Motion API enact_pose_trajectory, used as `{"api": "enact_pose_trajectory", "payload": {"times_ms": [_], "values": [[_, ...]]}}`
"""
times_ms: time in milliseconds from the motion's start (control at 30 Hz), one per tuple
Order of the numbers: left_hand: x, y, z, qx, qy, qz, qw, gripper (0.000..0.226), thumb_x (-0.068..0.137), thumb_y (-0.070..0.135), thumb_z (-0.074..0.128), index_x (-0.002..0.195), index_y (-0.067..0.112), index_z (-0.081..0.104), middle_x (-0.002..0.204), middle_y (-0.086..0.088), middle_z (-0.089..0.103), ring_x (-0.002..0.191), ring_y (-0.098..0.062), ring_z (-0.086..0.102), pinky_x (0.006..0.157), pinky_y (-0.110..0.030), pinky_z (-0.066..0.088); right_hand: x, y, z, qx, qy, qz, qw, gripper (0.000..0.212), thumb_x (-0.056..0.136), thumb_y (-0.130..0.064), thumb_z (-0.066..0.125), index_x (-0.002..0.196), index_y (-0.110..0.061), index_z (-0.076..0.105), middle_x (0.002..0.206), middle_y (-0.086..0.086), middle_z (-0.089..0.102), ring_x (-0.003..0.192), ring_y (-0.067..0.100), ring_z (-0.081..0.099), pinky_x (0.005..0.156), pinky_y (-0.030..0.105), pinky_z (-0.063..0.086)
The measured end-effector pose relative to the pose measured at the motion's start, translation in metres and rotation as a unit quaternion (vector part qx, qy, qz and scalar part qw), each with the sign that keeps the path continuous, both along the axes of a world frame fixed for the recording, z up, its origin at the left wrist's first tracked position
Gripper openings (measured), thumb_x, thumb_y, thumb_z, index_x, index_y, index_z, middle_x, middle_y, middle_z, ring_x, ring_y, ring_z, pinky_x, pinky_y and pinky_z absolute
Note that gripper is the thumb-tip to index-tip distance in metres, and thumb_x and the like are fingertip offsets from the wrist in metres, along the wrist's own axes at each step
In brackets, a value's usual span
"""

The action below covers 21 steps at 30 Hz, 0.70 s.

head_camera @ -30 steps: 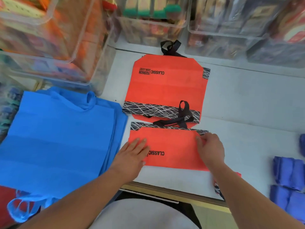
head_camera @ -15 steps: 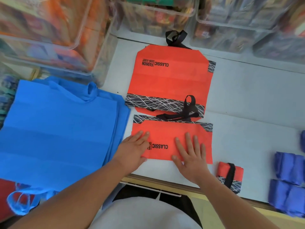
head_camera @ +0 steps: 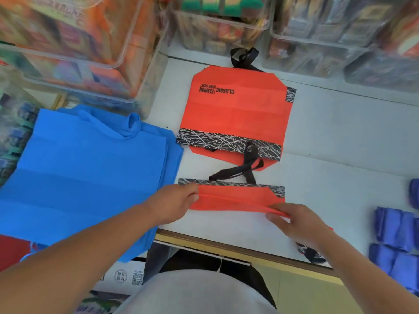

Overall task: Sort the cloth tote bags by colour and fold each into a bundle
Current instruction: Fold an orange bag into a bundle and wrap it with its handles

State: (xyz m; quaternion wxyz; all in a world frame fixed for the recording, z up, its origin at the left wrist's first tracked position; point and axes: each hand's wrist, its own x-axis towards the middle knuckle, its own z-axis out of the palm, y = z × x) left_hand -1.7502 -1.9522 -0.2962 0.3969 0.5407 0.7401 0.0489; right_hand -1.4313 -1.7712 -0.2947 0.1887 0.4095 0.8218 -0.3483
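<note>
An orange tote bag (head_camera: 235, 199) with a black-and-white scribble band lies folded into a narrow strip near the front edge of the white table (head_camera: 340, 141). My left hand (head_camera: 175, 201) pinches its left end. My right hand (head_camera: 294, 223) pinches the lifted near-right edge of the fold. Its black straps (head_camera: 240, 172) trail away from me. A second orange tote bag (head_camera: 235, 114) lies flat behind it. A stack of bright blue tote bags (head_camera: 86, 173) lies flat on the left. A folded orange bundle (head_camera: 310, 254) is mostly hidden under my right forearm.
Folded violet-blue bundles (head_camera: 396, 243) sit at the right edge. Clear plastic bins (head_camera: 74, 48) full of goods stand along the back and left. A red item (head_camera: 11, 250) shows at the lower left. The table's front edge (head_camera: 226, 245) is close to my body.
Both hands were pressing flat on the near orange bag; now they grip its ends and have folded the near edge over, so the bag is narrower and its printed text is hidden.
</note>
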Motion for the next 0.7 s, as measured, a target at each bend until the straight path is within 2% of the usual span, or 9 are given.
{"api": "enact_pose_trajectory", "payload": {"times_ms": [100, 167, 233, 300, 367, 467, 533, 600, 700], "values": [[-0.005, -0.002, -0.008, 0.016, 0.026, 0.048, 0.998, 0.018, 0.102, 0.045, 0.050, 0.107, 0.029, 0.057, 0.085, 0.012, 0.058, 0.079, -0.015, 0.058, 0.065, -0.033, 0.045, 0.003, 0.012, 0.001, -0.031, 0.054, -0.112, 0.992, 0.007, 0.093, -0.037, 0.070, 0.097, -0.041, 0.065, 0.098, -0.013, 0.068, 0.095, 0.012, 0.063, 0.078, 0.022, 0.043], [0.001, 0.000, -0.016, 0.104, 0.127, 0.035, 0.986, 0.017, 0.097, 0.033, 0.061, 0.113, 0.026, 0.060, 0.098, 0.007, 0.060, 0.090, -0.021, 0.059, 0.071, -0.037, 0.049, -0.005, 0.014, -0.010, -0.039, 0.063, -0.184, 0.980, 0.007, 0.094, -0.039, 0.068, 0.094, -0.033, 0.066, 0.102, -0.007, 0.062, 0.097, 0.013, 0.059, 0.079, 0.024, 0.039], [0.014, 0.004, -0.023, 0.172, 0.224, -0.013, 0.959, 0.036, 0.079, 0.011, 0.074, 0.113, 0.020, 0.064, 0.105, -0.001, 0.060, 0.091, -0.028, 0.057, 0.074, -0.041, 0.048, -0.017, 0.014, -0.028, -0.027, 0.058, -0.235, 0.970, 0.024, 0.092, -0.053, 0.065, 0.093, -0.029, 0.068, 0.106, 0.001, 0.059, 0.098, 0.017, 0.057, 0.085, 0.031, 0.042], [0.026, 0.008, -0.029, 0.213, 0.254, -0.078, 0.940, 0.043, 0.066, 0.001, 0.075, 0.105, 0.014, 0.067, 0.108, -0.005, 0.062, 0.094, -0.030, 0.058, 0.085, -0.045, 0.048, -0.029, 0.013, -0.042, 0.017, 0.045, -0.291, 0.956, 0.042, 0.084, -0.060, 0.067, 0.101, -0.022, 0.070, 0.108, 0.006, 0.055, 0.100, 0.025, 0.058, 0.093, 0.040, 0.049], [0.034, 0.007, -0.038, 0.212, 0.252, -0.137, 0.934, 0.039, 0.062, 0.001, 0.075, 0.099, 0.013, 0.072, 0.112, -0.008, 0.067, 0.104, -0.032, 0.063, 0.101, -0.053, 0.048, -0.040, 0.012, -0.044, 0.041, 0.024, -0.347, 0.937, 0.050, 0.083, -0.051, 0.075, 0.114, -0.014, 0.063, 0.114, 0.008, 0.049, 0.105, 0.031, 0.056, 0.097, 0.045, 0.049], [0.032, -0.001, -0.051, 0.105, 0.233, -0.160, 0.953, 0.059, 0.062, 0.009, 0.084, 0.119, 0.015, 0.073, 0.135, -0.006, 0.065, 0.127, -0.030, 0.060, 0.110, -0.052, 0.041, -0.050, 0.012, -0.043, 0.070, 0.003, -0.394, 0.916, 0.067, 0.078, -0.049, 0.081, 0.124, -0.010, 0.052, 0.122, 0.012, 0.053, 0.112, 0.035, 0.056, 0.095, 0.045, 0.048], [0.029, -0.007, -0.057, 0.084, 0.198, -0.147, 0.966, 0.061, 0.077, 0.014, 0.079, 0.136, 0.017, 0.063, 0.151, -0.003, 0.052, 0.141, -0.028, 0.047, 0.116, -0.049, 0.028, -0.057, 0.013, -0.044, 0.067, -0.017, -0.408, 0.910, 0.068, 0.076, -0.051, 0.082, 0.120, -0.010, 0.050, 0.118, 0.012, 0.055, 0.108, 0.036, 0.057, 0.093, 0.044, 0.048], [0.026, -0.012, -0.060, 0.090, 0.150, -0.136, 0.975, 0.058, 0.094, 0.015, 0.063, 0.150, 0.019, 0.048, 0.163, 0.000, 0.032, 0.152, -0.024, 0.027, 0.122, -0.045, 0.013, -0.060, 0.015, -0.048, 0.033, -0.025, -0.453, 0.891, 0.066, 0.075, -0.052, 0.083, 0.112, -0.008, 0.050, 0.111, 0.008, 0.053, 0.097, 0.033, 0.058, 0.084, 0.041, 0.051], [0.019, -0.012, -0.057, 0.073, 0.084, -0.117, 0.987, 0.057, 0.104, 0.019, 0.045, 0.158, 0.023, 0.030, 0.167, 0.008, 0.010, 0.156, -0.016, 0.003, 0.124, -0.036, -0.003, -0.064, 0.016, -0.037, -0.050, 0.041, -0.515, 0.855, 0.048, 0.080, -0.043, 0.082, 0.098, -0.004, 0.061, 0.089, 0.006, 0.064, 0.082, 0.027, 0.063, 0.064, 0.032, 0.047]]}}
